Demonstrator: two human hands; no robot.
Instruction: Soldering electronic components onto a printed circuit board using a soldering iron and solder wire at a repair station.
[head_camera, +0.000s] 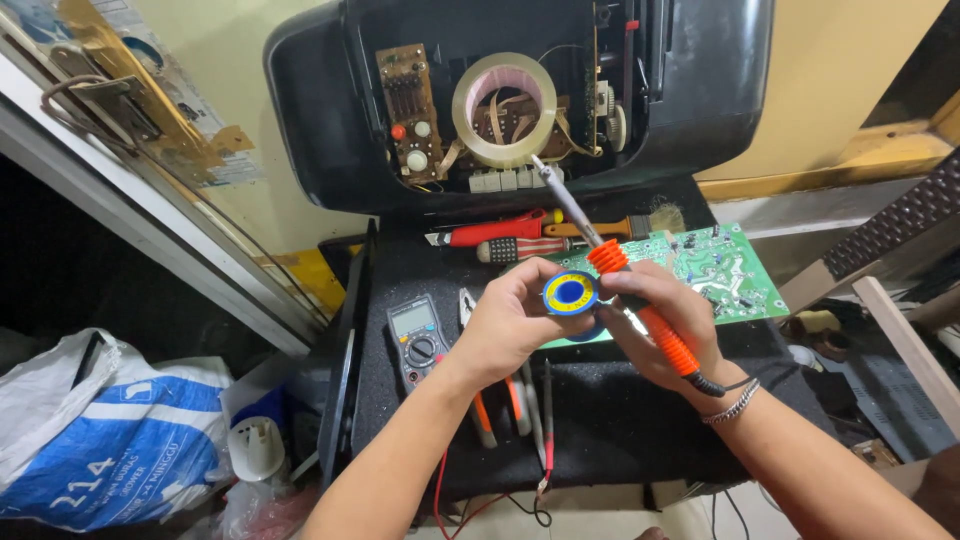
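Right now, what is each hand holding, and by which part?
The left hand pinches a small round blue-and-yellow tin by its rim; the right hand holds an orange soldering iron by its handle.

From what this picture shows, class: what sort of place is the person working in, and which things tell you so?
Probably a small electronics repair bench. The right hand holds an orange soldering iron, a green circuit board lies on the dark work surface, and a multimeter sits near an opened black appliance.

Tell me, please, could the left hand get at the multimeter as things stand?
Probably not straight away: the left hand is holding a small round tin. The multimeter lies uncovered just beside that wrist.
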